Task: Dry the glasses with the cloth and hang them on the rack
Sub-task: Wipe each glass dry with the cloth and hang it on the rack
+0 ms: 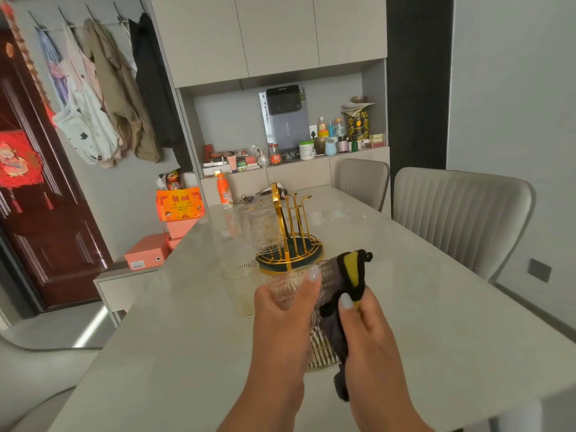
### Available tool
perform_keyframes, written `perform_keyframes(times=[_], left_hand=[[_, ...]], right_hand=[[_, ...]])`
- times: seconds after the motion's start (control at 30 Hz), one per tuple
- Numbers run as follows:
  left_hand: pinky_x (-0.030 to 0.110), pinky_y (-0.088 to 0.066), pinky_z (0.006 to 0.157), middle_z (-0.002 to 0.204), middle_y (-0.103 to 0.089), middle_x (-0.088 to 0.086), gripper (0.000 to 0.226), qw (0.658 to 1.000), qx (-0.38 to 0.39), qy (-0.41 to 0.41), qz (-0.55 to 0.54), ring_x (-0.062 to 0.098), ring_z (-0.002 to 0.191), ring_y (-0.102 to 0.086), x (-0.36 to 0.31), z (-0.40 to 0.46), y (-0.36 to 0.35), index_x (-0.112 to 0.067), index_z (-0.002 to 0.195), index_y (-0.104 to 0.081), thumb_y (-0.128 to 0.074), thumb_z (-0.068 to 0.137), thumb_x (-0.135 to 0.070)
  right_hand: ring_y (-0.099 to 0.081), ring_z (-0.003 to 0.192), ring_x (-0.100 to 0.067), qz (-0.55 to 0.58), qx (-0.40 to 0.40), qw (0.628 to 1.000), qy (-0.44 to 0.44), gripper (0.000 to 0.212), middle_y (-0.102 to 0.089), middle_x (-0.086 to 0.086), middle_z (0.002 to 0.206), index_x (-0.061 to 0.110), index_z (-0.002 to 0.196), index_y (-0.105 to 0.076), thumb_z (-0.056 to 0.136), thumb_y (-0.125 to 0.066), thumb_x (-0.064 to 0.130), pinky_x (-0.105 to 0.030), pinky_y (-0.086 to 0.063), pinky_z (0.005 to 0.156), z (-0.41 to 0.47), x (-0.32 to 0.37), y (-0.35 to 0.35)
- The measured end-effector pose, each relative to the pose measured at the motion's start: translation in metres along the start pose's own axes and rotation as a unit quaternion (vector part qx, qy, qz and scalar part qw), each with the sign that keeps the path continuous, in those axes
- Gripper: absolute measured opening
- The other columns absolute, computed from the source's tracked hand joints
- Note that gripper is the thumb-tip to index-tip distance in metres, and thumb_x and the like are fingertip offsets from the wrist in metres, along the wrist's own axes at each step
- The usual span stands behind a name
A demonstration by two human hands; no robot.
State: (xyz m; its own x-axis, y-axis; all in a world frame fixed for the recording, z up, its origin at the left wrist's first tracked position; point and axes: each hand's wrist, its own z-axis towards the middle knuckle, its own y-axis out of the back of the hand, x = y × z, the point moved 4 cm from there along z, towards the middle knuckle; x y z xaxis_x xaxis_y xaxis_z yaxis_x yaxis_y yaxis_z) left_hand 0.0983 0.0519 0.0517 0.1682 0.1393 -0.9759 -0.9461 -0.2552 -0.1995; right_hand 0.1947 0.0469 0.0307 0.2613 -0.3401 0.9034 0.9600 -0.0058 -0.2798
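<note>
The left hand (282, 307) holds a ribbed glass (299, 285) in a closed grip while the right hand (363, 319) pinches the cloth (346, 275).

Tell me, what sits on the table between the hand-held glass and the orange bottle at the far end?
In the head view, the gold rack with one glass hung on it, and beside it an upright glass.

Both forearms reach forward from the near edge, bare and nearly parallel. The left hand (285, 302) curls around a ribbed glass (299, 285), thumb laid along its top (pale polished nail showing). The right hand (363, 316), just to its right, pinches a black and yellow cloth (349, 275) against the glass, thumb pointing up and away.
</note>
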Motion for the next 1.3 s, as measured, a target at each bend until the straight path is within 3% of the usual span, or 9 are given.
perform_keyframes(times=[0.1, 0.2, 0.33, 0.53, 0.63, 0.73, 0.9, 1.17, 1.3], left_hand=[[0.042, -0.059, 0.080, 0.099, -0.075, 0.002, 0.068, 0.999, 0.033, -0.006, -0.029, 0.019, 0.091, -0.074, -0.003, 0.000, 0.001, -0.023, 0.106, -0.063, -0.080, 0.051, -0.057], [0.047, -0.058, 0.080, 0.104, -0.075, 0.008, 0.062, 0.996, 0.079, -0.001, -0.050, 0.027, 0.095, -0.073, -0.004, 0.002, 0.002, -0.022, 0.111, -0.065, -0.080, 0.058, -0.051], [0.055, -0.054, 0.090, 0.112, -0.072, 0.012, 0.071, 0.993, 0.109, 0.004, -0.044, 0.031, 0.103, -0.070, -0.010, 0.007, 0.001, -0.019, 0.115, -0.066, -0.071, 0.062, -0.065], [0.025, -0.055, 0.064, 0.100, -0.070, -0.005, 0.073, 0.998, 0.036, -0.039, 0.024, 0.009, 0.086, -0.071, 0.000, -0.004, -0.004, -0.027, 0.107, -0.052, -0.069, 0.056, -0.076], [0.036, -0.060, 0.074, 0.097, -0.074, -0.005, 0.072, 0.998, 0.036, -0.048, -0.003, 0.012, 0.087, -0.073, 0.007, -0.003, -0.002, -0.029, 0.106, -0.056, -0.082, 0.045, -0.057], [0.049, -0.059, 0.082, 0.108, -0.074, 0.006, 0.059, 0.993, 0.083, -0.029, -0.083, 0.026, 0.097, -0.072, 0.003, 0.004, 0.003, -0.024, 0.115, -0.062, -0.078, 0.063, -0.045], [0.048, -0.056, 0.090, 0.121, -0.069, 0.013, 0.082, 0.986, 0.092, -0.011, -0.140, 0.030, 0.109, -0.068, 0.000, 0.013, 0.005, -0.013, 0.130, -0.056, -0.067, 0.064, -0.062], [0.052, -0.051, 0.097, 0.123, -0.067, 0.011, 0.086, 0.995, 0.052, -0.027, -0.084, 0.029, 0.113, -0.065, 0.012, 0.012, 0.009, -0.013, 0.129, -0.053, -0.080, 0.060, -0.056], [0.045, -0.056, 0.085, 0.126, -0.065, 0.016, 0.075, 0.975, 0.152, -0.018, -0.159, 0.032, 0.113, -0.065, 0.015, 0.008, 0.006, -0.014, 0.135, -0.052, -0.074, 0.068, -0.041]], right_hand=[[-0.066, 0.097, 0.001, -0.003, 0.042, 0.999, -0.013, 0.024, -0.071, 0.020, 0.102, 0.050, 0.110, -0.058, 0.095, -0.044, 0.038, -0.022, -0.052, 0.084, 0.004, 0.008, 0.001], [-0.070, 0.098, -0.021, 0.180, 0.077, 0.971, -0.137, 0.035, -0.075, -0.003, 0.103, 0.023, 0.111, -0.068, 0.090, -0.045, 0.039, -0.042, -0.053, 0.086, 0.011, 0.010, -0.002], [-0.069, 0.099, -0.028, 0.264, 0.042, 0.948, -0.174, 0.040, -0.072, -0.014, 0.108, 0.013, 0.115, -0.065, 0.099, -0.037, 0.036, -0.040, -0.057, 0.077, 0.011, 0.005, -0.002], [-0.070, 0.093, -0.019, 0.092, -0.041, 0.994, -0.052, 0.017, -0.072, -0.002, 0.102, 0.038, 0.109, -0.054, 0.099, -0.041, 0.033, -0.040, -0.056, 0.074, 0.015, 0.003, 0.009], [-0.068, 0.093, -0.023, 0.005, -0.026, 1.000, 0.003, 0.014, -0.071, 0.000, 0.098, 0.039, 0.099, -0.056, 0.098, -0.042, 0.036, -0.043, -0.055, 0.076, 0.014, 0.005, 0.009], [-0.069, 0.093, -0.025, 0.086, 0.031, 0.994, -0.056, 0.022, -0.073, -0.002, 0.093, 0.029, 0.092, -0.061, 0.099, -0.041, 0.035, -0.046, -0.056, 0.077, 0.016, 0.003, 0.003], [-0.066, 0.106, -0.029, 0.173, 0.061, 0.976, -0.113, 0.029, -0.070, -0.007, 0.113, 0.026, 0.112, -0.062, 0.098, -0.041, 0.038, -0.056, -0.051, 0.091, 0.012, -0.007, -0.003], [-0.056, 0.111, 0.005, -0.141, 0.005, 0.984, 0.107, 0.039, -0.062, 0.020, 0.119, 0.046, 0.127, -0.047, 0.089, -0.043, 0.052, -0.018, -0.049, 0.093, -0.001, 0.006, 0.000], [-0.066, 0.105, -0.010, 0.004, 0.077, 0.997, -0.007, 0.032, -0.071, 0.008, 0.110, 0.033, 0.122, -0.061, 0.097, -0.043, 0.041, -0.028, -0.054, 0.086, 0.013, 0.014, 0.000]])
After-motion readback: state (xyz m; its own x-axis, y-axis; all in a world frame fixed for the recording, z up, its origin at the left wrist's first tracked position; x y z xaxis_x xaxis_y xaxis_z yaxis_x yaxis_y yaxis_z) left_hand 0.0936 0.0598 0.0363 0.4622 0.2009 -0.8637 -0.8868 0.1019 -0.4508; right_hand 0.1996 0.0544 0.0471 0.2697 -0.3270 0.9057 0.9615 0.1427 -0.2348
